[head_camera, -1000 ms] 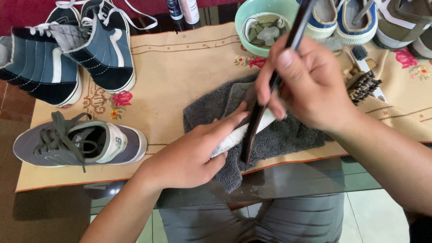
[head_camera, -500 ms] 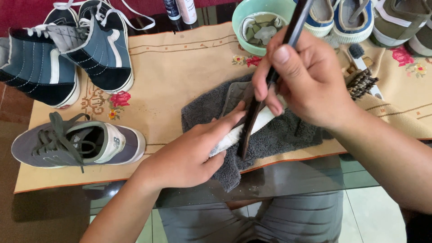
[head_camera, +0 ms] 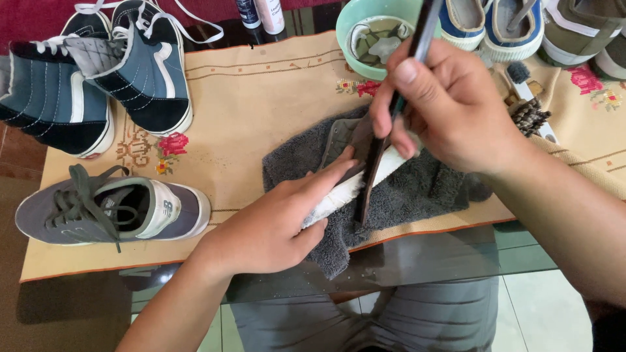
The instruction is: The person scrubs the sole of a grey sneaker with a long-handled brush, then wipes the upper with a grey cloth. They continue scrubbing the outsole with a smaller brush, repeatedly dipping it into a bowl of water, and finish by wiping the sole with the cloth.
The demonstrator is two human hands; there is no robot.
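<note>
My left hand [head_camera: 277,221] grips a grey shoe [head_camera: 349,173] lying on its side on a dark grey towel [head_camera: 417,192], its white sole edge turned up. My right hand [head_camera: 450,104] holds a long dark-handled brush [head_camera: 391,114] upright, with its lower end against the shoe's sole. Most of the shoe is hidden under both hands.
A beige embroidered cloth [head_camera: 248,111] covers the glass table. On it: a pair of blue high-top sneakers [head_camera: 98,78] far left, a grey sneaker [head_camera: 111,208] near left, a green bowl [head_camera: 375,32], two bottles [head_camera: 261,13], more shoes [head_camera: 521,26] top right, a bristle brush [head_camera: 528,114].
The brush in my right hand has shifted slightly along the sole. My left hand keeps its hold on the shoe.
</note>
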